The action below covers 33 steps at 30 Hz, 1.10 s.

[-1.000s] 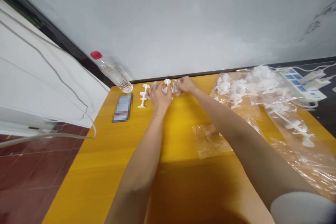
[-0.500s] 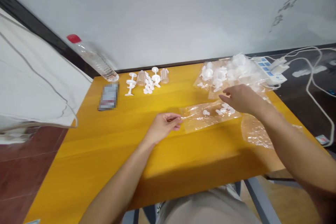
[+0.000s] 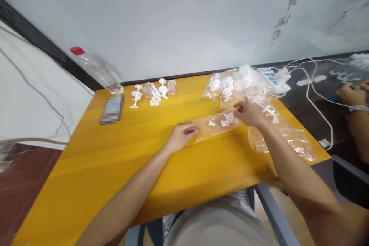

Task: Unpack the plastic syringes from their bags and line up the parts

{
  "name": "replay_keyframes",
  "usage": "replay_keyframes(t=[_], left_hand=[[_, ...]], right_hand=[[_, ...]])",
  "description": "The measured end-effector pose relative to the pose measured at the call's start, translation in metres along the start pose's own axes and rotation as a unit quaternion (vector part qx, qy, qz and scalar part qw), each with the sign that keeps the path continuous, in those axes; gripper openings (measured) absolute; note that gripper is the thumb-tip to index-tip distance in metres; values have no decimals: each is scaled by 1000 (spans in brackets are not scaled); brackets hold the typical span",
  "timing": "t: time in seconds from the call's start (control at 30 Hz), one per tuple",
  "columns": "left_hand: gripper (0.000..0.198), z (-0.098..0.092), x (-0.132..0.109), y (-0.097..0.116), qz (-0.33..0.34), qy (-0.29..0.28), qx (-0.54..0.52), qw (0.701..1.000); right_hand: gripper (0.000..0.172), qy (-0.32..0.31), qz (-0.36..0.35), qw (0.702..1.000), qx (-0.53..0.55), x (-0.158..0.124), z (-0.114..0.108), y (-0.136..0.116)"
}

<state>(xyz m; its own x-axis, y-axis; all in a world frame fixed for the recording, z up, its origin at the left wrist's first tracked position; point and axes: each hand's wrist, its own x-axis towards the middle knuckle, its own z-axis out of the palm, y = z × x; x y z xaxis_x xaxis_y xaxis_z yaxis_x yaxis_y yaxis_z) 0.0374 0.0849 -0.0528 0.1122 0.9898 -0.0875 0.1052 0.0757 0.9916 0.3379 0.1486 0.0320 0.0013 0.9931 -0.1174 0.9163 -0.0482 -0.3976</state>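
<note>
A clear plastic bag [image 3: 204, 132] with several small white plastic pieces [image 3: 227, 118] inside lies slanted across the yellow table. Its left end is pinched in my left hand [image 3: 182, 135], fingers closed. At the bag's right end, thumb and fingers of my right hand [image 3: 249, 113] close on the edge, beside the white pieces. Just beyond the right hand rest more clear bags of white plastic parts [image 3: 243, 78]. A flattened clear bag [image 3: 288, 144] lies under and beside my right forearm.
White disc-shaped parts [image 3: 136, 96] and clear cups [image 3: 147, 90] stand at the back left, near a phone [image 3: 112, 109] and a red-capped bottle [image 3: 99, 71]. A power strip [image 3: 273, 81] with cables sits at the back right. Another person's hand [image 3: 351, 94] works at the dark table.
My right hand has come down from above the bag onto its right end. The view has swung right, bringing another person's hand into sight. My left hand keeps its hold.
</note>
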Motion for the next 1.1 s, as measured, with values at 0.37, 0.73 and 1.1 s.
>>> replay_keyframes(t=[0.37,0.73,1.1], left_hand=[[54,-35,-13,-6,-10,53,-22,998],[43,-39,-17,-11,178,111,317,925],[29,-33,-11,-18,224,85,487,840]], right_hand=[[38,64,-99,973,198,-10,-17,-47],[36,104,-143,935,308,-34,-19,-60],[32,160,-132,938,279,-47,-33,-48]])
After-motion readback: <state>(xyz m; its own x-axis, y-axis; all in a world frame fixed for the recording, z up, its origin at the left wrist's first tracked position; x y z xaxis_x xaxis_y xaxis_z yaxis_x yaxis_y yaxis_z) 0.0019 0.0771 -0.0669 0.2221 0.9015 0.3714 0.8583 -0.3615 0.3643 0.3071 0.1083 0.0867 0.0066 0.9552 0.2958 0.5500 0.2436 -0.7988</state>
